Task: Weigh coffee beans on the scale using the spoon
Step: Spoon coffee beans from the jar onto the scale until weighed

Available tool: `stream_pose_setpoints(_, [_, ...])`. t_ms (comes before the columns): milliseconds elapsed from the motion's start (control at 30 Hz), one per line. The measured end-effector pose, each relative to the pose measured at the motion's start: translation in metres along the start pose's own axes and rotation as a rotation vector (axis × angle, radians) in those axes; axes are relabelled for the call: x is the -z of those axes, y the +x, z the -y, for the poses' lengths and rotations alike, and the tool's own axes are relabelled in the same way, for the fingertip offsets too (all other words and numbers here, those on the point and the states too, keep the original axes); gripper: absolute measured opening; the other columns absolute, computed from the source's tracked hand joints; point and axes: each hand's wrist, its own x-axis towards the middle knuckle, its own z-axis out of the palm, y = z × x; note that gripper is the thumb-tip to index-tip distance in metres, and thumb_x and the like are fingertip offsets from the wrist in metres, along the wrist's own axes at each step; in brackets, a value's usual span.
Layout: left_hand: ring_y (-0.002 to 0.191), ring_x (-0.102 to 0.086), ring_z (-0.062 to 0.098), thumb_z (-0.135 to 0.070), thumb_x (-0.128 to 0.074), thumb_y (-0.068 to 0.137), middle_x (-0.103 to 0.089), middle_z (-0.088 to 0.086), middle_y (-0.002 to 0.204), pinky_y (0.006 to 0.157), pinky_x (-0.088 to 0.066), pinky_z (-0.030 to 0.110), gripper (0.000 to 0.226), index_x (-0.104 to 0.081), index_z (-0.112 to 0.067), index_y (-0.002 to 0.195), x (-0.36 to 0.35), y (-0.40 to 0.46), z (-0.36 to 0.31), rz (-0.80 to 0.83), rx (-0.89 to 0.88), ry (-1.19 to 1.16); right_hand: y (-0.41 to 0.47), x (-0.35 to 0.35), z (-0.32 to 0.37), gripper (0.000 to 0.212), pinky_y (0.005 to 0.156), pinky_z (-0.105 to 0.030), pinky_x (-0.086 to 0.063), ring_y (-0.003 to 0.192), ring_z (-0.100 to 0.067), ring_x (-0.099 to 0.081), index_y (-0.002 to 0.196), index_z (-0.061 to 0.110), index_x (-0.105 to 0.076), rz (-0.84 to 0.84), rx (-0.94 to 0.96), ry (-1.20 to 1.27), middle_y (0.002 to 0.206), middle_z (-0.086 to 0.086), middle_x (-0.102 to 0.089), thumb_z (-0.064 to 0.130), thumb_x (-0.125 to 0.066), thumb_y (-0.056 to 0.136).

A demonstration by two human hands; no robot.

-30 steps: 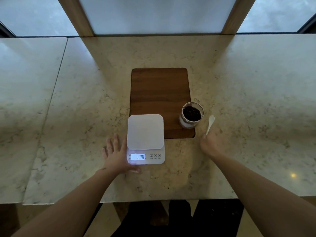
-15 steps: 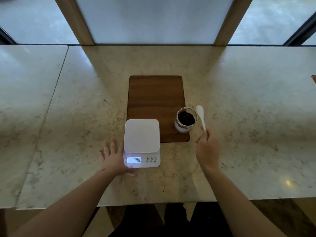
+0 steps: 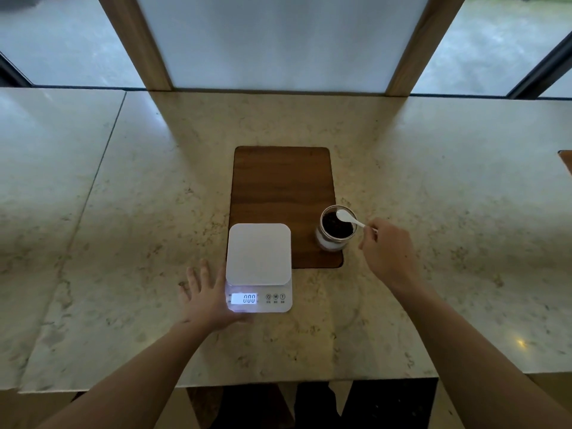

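Note:
A white digital scale sits on the marble counter, its lit display reading 0.00 and its platform bare. Right of it, a small glass jar of dark coffee beans stands on the near right corner of a wooden board. My right hand pinches the handle of a white plastic spoon, whose bowl hovers over the jar's mouth. My left hand lies flat with fingers spread on the counter, against the scale's left side.
The marble counter runs wide to both sides, with a seam at the left. Its front edge lies just below my forearms. Wooden window posts rise behind the counter. A brown object's corner shows at the far right edge.
My right hand lifted the spoon off the counter beside the jar and swung its bowl left over the jar's mouth. My left hand stayed by the scale.

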Motion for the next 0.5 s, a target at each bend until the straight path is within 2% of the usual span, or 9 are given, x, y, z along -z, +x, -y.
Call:
stream_pose_setpoints(133, [0.139, 0.038, 0.043, -0.105, -0.040, 0.042, 0.038, 0.014, 0.156, 0.113, 0.011, 0.070, 0.142, 0.029, -0.040, 0.148, 0.006, -0.007, -0.014, -0.016, 0.018, -0.009, -0.002, -0.003, -0.001, 0.024, 0.058, -0.045, -0.053, 0.057, -0.026, -0.060, 0.084, 0.007, -0.066, 0.021, -0.002, -0.004, 0.070, -0.010, -0.069, 0.014, -0.048, 0.100])
stream_pose_setpoints(200, [0.139, 0.038, 0.043, -0.101, -0.047, 0.046, 0.037, 0.015, 0.156, 0.113, 0.009, 0.070, 0.142, 0.028, -0.039, 0.149, 0.008, -0.010, -0.016, -0.002, 0.018, -0.004, 0.000, -0.003, -0.002, 0.023, 0.054, -0.041, -0.052, 0.056, -0.025, -0.060, 0.087, 0.007, -0.067, 0.016, 0.005, -0.009, 0.069, -0.009, -0.068, 0.014, -0.049, 0.099])
stream_pose_setpoints(333, [0.141, 0.033, 0.044, -0.099, -0.050, 0.048, 0.032, 0.016, 0.159, 0.114, 0.005, 0.070, 0.142, 0.026, -0.037, 0.150, 0.010, -0.012, -0.017, -0.001, 0.025, 0.007, 0.005, -0.002, -0.002, 0.022, 0.046, -0.028, -0.035, 0.052, -0.018, -0.055, 0.089, 0.007, -0.068, -0.004, 0.009, -0.044, 0.063, -0.004, -0.063, 0.016, -0.050, 0.099])
stream_pose_setpoints(500, [0.140, 0.036, 0.044, -0.101, -0.045, 0.043, 0.036, 0.016, 0.157, 0.113, 0.006, 0.072, 0.145, 0.029, -0.036, 0.149, 0.009, -0.011, -0.019, 0.005, 0.033, -0.002, 0.008, -0.006, 0.001, 0.022, 0.044, -0.027, -0.032, 0.051, -0.015, -0.052, 0.091, 0.006, -0.068, -0.010, 0.042, -0.086, 0.064, -0.004, -0.061, 0.016, -0.051, 0.100])
